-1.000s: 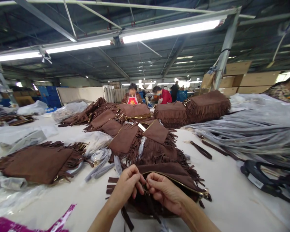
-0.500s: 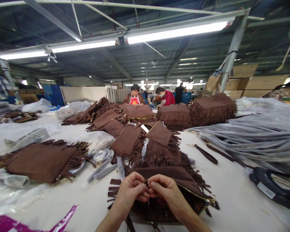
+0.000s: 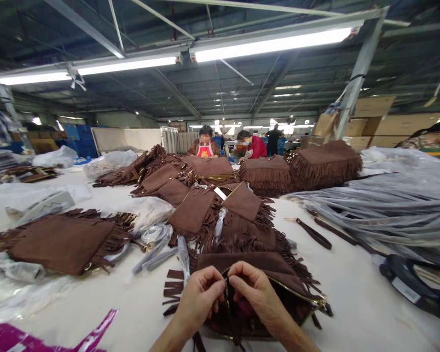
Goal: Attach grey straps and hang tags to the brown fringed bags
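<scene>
A brown suede fringed bag lies in front of me, its gold zipper undone and its dark lining showing. Over the opening, my left hand is closed in a pinch at a small dark piece, perhaps a zipper pull or cord, too small to make out. My right hand is curled beside it, thumb and forefinger pressed together; whatever they hold is hidden. A narrow gap separates the two hands. Strips of fringe stick out left of my left wrist.
More fringed bags lie beyond, with stacked bags behind. Another bag rests at left among clear plastic. Wrapped straps, a wrist strap and a black tool are at right. Two people sit across the table.
My hands have moved slightly apart, the right one shifting up and to the right. The bag stays where it was.
</scene>
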`<state>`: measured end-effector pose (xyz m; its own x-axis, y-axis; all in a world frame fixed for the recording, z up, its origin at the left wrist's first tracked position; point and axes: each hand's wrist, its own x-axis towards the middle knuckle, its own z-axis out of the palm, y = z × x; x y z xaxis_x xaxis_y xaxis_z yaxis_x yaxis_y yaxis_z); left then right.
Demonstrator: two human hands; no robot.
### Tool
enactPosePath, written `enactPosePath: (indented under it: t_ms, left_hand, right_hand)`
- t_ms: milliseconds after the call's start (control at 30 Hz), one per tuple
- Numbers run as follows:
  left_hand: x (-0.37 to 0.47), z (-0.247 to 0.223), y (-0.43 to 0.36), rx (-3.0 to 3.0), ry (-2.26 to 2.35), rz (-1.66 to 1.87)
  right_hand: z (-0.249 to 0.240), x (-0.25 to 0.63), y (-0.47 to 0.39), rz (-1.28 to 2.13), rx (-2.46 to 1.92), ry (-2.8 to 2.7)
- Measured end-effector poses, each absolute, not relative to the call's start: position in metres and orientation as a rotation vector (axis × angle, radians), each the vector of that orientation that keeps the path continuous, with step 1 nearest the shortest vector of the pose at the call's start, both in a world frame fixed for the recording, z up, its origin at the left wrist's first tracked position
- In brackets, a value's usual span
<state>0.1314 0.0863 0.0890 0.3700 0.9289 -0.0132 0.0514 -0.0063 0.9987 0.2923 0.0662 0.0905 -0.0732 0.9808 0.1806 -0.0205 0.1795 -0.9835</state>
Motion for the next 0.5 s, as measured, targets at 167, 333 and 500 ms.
enactPosePath:
  t_ms: [167,333,500]
  left_hand:
    - [0.1327,0.0898,0.0837,1.421,0.974,0.889]
    - [0.1333,0.0904,0.0837,1.436,0.985,0.879]
    - [0.133,0.0909,0.0831,1.455,0.971,0.887]
  right_hand:
    - [0.0881,0.2909,0.0662,1.233,-1.012,-1.307]
    - [0.0848,0.2901,0.0673,1.231,-0.99,-1.316]
    - [0.0856,0.29,0.0668,1.237,-1.017,-1.293]
